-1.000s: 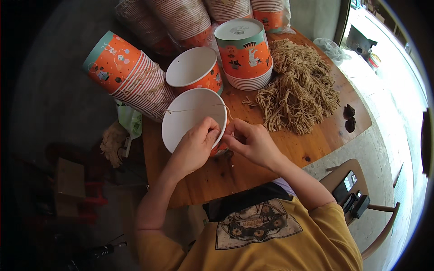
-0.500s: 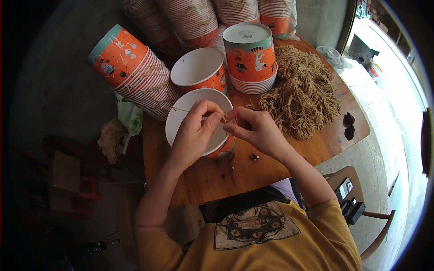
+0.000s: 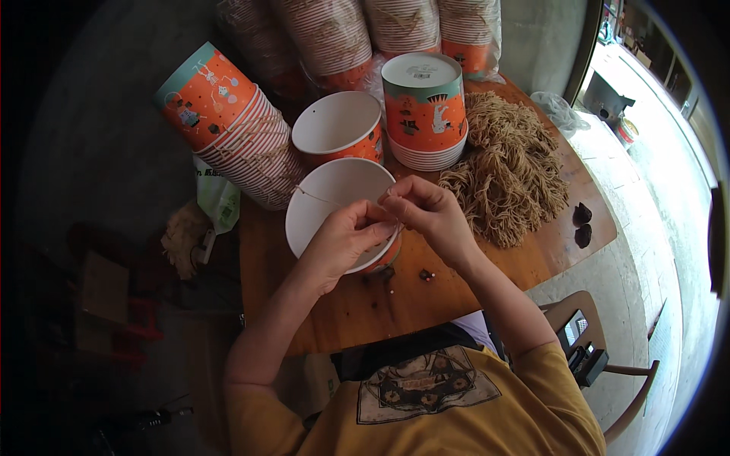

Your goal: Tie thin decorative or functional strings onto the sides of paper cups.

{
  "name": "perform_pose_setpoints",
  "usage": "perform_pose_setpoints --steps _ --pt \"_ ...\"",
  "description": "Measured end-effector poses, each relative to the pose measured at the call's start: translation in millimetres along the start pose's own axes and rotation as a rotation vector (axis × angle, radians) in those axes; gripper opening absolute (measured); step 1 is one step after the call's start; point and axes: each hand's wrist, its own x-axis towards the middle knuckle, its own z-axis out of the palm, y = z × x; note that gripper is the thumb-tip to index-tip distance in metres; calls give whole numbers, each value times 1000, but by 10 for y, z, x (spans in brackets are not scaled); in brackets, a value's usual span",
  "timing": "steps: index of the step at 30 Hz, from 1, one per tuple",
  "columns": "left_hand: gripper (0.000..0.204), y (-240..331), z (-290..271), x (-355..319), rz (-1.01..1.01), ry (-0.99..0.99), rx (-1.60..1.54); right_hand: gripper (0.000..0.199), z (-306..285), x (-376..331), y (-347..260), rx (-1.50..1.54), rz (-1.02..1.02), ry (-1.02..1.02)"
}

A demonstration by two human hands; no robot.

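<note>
A paper bucket (image 3: 342, 178), white inside with an orange printed outside, stands in front of me. A thin tan cord (image 3: 323, 199) runs from a hole by its left rim toward my hands. My left hand (image 3: 351, 239) is closed over the near right part of the bucket, thumb and fingers pinching the cord. Beside it, at the right rim, my right hand (image 3: 427, 211) is also closed, its fingertips pinched together. The cord's end there is too fine to make out fully.
Another open bucket (image 3: 338, 125) stands just behind. Left of it leans a nested bucket stack (image 3: 220, 106); an upside-down stack (image 3: 426, 114) is at the back. A heap of tan cords (image 3: 517, 167) lies right. Wrapped stacks (image 3: 327, 38) line the wall. Dark pieces (image 3: 582, 224) sit near the right edge.
My left hand has shifted right and toward me, to the bucket's near right side. My right fingertips have moved to the right rim. The whole view has tilted slightly.
</note>
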Motion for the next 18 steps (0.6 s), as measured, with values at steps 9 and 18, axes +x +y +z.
perform_pose_setpoints --steps 9,18 --pt "13 -24 -52 22 -56 -37 -19 13 -200 183 -186 47 3 -25" --pt "13 34 -16 125 -9 -5 -46 11 -210 418 -539 -327 -45 -452"
